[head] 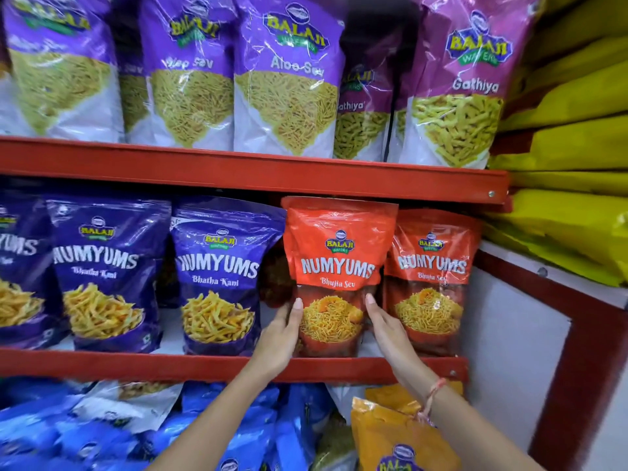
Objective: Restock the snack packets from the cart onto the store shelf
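Red Bhujia Sev packet [334,277] held upright on middle shelf [204,367] — clasped between left hand [278,338] and right hand [390,334], fingers flat on its sides, beside a matching packet [431,283].

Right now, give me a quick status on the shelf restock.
Both hands, left and right, flank the red Bhujia Sev packet. Packet upright on middle shelf. Nothing blocking.

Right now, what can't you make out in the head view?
- Cart: outside the frame.
- Depth behind the red Bhujia Sev packet: hidden by the packet itself, held between left hand and right hand.
- Blue packets on the bottom shelf: labels blurred.
- Yellow bags at right: cut off by the edge.
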Demonstrator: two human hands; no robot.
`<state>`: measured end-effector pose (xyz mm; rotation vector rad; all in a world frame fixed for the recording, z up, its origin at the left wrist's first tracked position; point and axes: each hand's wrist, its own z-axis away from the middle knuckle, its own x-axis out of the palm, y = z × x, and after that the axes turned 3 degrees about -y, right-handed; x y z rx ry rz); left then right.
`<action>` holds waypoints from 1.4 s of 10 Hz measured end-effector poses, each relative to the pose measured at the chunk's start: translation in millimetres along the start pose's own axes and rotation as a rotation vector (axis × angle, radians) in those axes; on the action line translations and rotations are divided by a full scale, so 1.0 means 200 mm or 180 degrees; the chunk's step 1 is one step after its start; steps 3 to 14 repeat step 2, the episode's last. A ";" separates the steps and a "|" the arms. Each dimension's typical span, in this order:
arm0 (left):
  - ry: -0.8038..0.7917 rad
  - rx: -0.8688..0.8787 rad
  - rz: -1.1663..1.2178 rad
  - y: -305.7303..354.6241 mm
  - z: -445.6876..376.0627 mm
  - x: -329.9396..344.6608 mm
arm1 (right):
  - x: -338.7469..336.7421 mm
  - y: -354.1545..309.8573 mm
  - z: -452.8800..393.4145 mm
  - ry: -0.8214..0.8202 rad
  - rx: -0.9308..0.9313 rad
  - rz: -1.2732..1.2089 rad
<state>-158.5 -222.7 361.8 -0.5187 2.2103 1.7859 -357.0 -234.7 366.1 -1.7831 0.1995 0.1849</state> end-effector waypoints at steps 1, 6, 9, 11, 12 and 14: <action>0.0308 0.0409 -0.0124 0.11 0.09 -0.08 | -0.05 -0.20 0.09 0.0135 -0.0333 0.0263; 0.1073 0.1295 -0.0281 0.28 0.19 -0.25 | -0.23 -0.58 0.26 0.0516 -0.1445 0.0319; 0.1073 0.1295 -0.0281 0.28 0.19 -0.25 | -0.23 -0.58 0.26 0.0516 -0.1445 0.0319; 0.1073 0.1295 -0.0281 0.28 0.19 -0.25 | -0.23 -0.58 0.26 0.0516 -0.1445 0.0319; 0.1073 0.1295 -0.0281 0.28 0.19 -0.25 | -0.23 -0.58 0.26 0.0516 -0.1445 0.0319; 0.1073 0.1295 -0.0281 0.28 0.19 -0.25 | -0.23 -0.58 0.26 0.0516 -0.1445 0.0319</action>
